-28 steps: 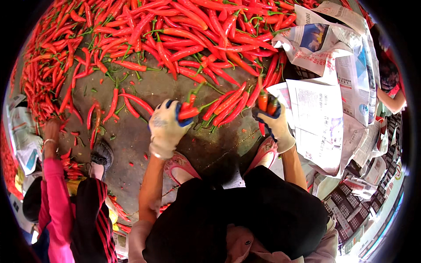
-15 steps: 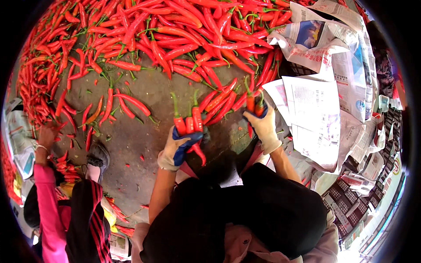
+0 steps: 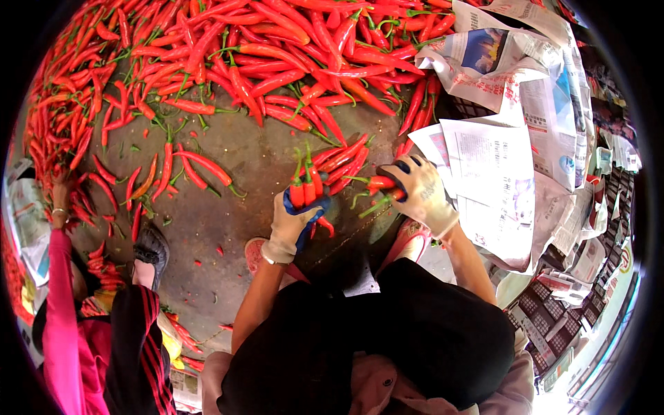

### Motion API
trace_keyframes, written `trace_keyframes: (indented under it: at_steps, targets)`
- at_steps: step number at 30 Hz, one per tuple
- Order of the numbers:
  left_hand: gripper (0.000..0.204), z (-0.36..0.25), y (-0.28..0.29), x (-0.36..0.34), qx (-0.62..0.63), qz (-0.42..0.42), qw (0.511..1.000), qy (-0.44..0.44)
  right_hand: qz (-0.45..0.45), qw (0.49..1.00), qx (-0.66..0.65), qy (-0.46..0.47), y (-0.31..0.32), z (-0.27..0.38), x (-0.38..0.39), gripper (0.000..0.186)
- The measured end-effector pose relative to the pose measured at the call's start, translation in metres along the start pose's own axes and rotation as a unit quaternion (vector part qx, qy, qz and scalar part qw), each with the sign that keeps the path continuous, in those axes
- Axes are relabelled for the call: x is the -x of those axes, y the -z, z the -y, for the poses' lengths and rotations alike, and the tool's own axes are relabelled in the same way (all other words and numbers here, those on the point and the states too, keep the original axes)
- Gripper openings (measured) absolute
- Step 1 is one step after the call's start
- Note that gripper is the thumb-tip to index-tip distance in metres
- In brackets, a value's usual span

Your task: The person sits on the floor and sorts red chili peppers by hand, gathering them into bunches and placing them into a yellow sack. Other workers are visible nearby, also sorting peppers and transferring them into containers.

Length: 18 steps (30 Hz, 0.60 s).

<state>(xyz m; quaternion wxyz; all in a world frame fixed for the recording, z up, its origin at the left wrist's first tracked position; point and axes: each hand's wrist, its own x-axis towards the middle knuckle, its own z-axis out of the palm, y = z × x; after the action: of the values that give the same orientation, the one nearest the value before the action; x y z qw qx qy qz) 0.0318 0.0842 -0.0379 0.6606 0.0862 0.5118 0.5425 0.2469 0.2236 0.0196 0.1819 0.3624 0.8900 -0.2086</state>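
Observation:
Both my hands wear pale work gloves with blue palms. My left hand (image 3: 293, 220) is closed round a few red chili peppers (image 3: 305, 191), their green stems pointing up and one tip hanging out below. Close by on the right, my right hand (image 3: 418, 190), back upward, grips some more red chili peppers (image 3: 382, 182) with stems sticking out to the left. Its fingertips are partly hidden under the hand. Just beyond my hands a small bunch of chilies (image 3: 344, 160) lies side by side on the grey floor.
A large heap of red chilies (image 3: 277, 48) spreads across the far side and left. Newspaper sheets (image 3: 487, 187) cover a crate (image 3: 546, 321) on my right. At the left a co-worker's hand (image 3: 61, 197) reaches into chilies, a dark shoe (image 3: 152, 249) beside it.
My right hand has turned over, palm down, swinging its chilies from upright to pointing left. My left hand has shifted slightly right. The co-worker's hand has moved farther away, into the chilies.

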Motion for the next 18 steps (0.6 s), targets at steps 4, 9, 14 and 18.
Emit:
trace_keyframes:
  at_steps: [4, 9, 14, 18]
  targets:
    - [0.044, 0.012, 0.013, 0.005, -0.184, -0.016, 0.983, -0.022, -0.108, 0.958, -0.263, -0.037, -0.001, 0.006, 0.017, 0.052]
    - [0.059, -0.006, -0.047, -0.007, -0.542, 0.015, 0.827, -0.149, -0.084, 0.708, -0.658, -0.241, -0.059, 0.014, 0.006, 0.02]
    - [0.058, 0.014, -0.067, -0.015, -0.609, -0.029, 0.776, -0.161, -0.117, 0.659, -0.688, -0.279, -0.088, 0.027, -0.004, 0.017]
    - [0.049, 0.014, -0.066, -0.014, -0.46, -0.006, 0.883, -0.092, -0.03, 0.619, -0.713, -0.327, -0.063, 0.033, 0.007, 0.017]
